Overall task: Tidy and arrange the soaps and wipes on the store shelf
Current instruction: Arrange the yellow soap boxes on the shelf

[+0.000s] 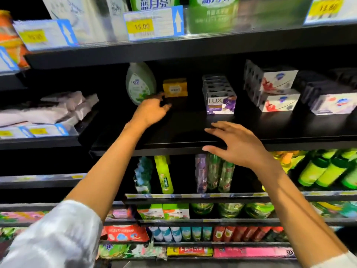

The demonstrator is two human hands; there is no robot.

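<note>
The left hand (152, 110) reaches far toward the yellow soap box (175, 87), fingers loosely curled, holding nothing; the right hand (234, 144) hovers over the shelf (183, 128), fingers wide.

Shelf (183, 128): black. Soap box (175, 87): yellow with a pale label. Bottle (139, 82): translucent green, leaf print. LUX box (221, 105): white and purple, floral motif. Stacked boxes (278, 91): white with red flowers and a blue emblem. Wipe packs (58, 107): pale pinkish white. Price tag (142, 26): yellow, on a white, blue-arrowed card. Sleeve (58, 235): white.
</note>
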